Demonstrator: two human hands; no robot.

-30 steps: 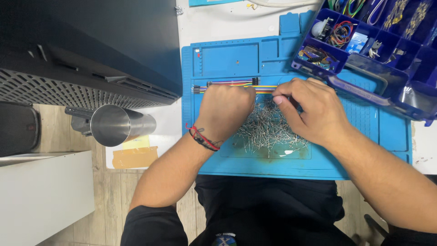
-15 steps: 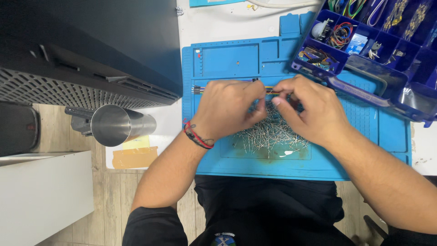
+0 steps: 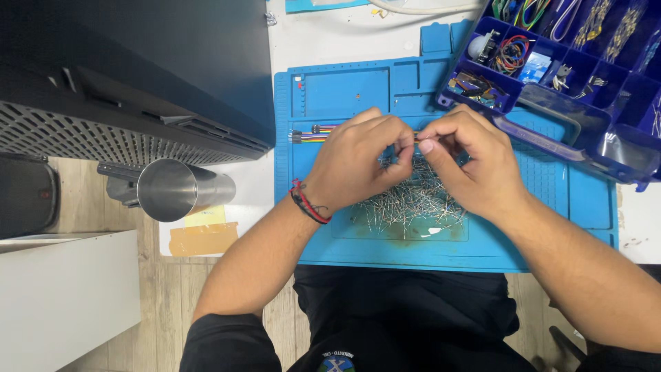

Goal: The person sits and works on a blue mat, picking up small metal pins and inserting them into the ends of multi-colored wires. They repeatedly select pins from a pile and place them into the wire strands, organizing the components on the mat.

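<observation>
Single head view: looks steeply down, close, over both forearms onto blue mat (image 3: pixel 344 89) at table edge; lap below.

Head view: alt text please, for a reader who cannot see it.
Left hand and right hand meet fingertip to fingertip over a pile of metal pins on a blue work mat. Coloured jumper wires lie left; a parts organiser sits right.

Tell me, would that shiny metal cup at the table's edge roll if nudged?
Probably. The metal cup lies on its side, its open mouth toward the camera, and its round smooth wall would likely roll or slide easily. It looks thin-walled, so probably light. Both hands are away from it, over the blue mat.
</observation>
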